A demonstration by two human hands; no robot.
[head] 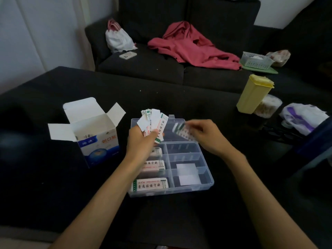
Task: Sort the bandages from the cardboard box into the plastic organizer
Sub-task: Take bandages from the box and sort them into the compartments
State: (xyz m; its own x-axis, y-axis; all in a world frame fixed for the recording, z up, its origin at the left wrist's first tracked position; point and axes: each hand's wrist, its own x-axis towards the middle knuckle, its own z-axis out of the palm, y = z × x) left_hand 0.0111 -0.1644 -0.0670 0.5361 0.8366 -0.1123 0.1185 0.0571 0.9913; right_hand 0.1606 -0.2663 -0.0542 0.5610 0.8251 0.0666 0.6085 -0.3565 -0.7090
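Note:
My left hand point(142, 141) grips a fanned stack of white bandages point(154, 123) above the far left part of the clear plastic organizer point(206, 175). To its right, my right hand point(206, 135) pinches one blurred bandage point(183, 133) over the organizer's far compartments. Bandage stacks point(150, 185) fill the organizer's left column, and flat white pieces point(187, 174) lie in the near right compartments. The open blue and white cardboard box point(97, 139) stands to the left of the organizer, with a few bandages showing inside.
All of this lies on a dark table point(53, 186). A yellow lidded container point(253, 94) and a white bag point(303, 115) sit at the right. Behind are a dark sofa with a red garment point(190, 45), a phone point(128, 55), a white bag point(118, 37) and a mesh basket point(255, 60).

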